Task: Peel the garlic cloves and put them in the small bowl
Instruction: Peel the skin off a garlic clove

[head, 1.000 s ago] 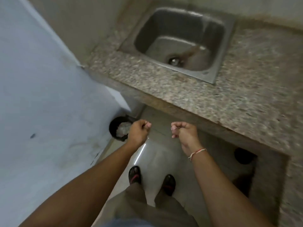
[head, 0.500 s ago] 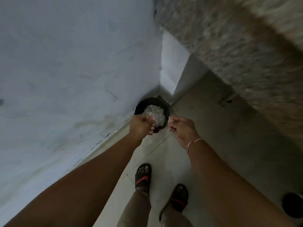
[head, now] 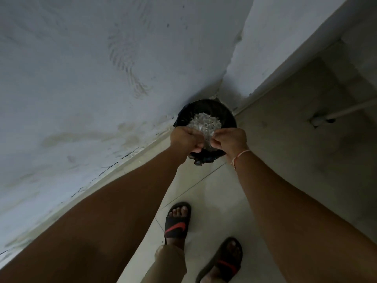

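Observation:
A black bin (head: 206,104) stands on the floor in the corner, with a heap of pale garlic peels (head: 205,123) inside it. My left hand (head: 186,139) hovers over the bin's near rim, fingers curled into a fist. My right hand (head: 230,140), with a thread band at the wrist, is beside it, almost touching, fingertips pinched together over the peels. Each hand seems to hold peel scraps, though the curled fingers mostly hide them. No garlic cloves or small bowl are in view.
A white wall (head: 102,78) runs along the left, meeting the tiled floor (head: 206,193). My feet in black sandals (head: 177,221) stand just behind the bin. A white pipe (head: 346,111) runs low on the right wall.
The view swung from the counter and sink down to the floor corner. Both hands, still curled, moved forward and now hang over the bin.

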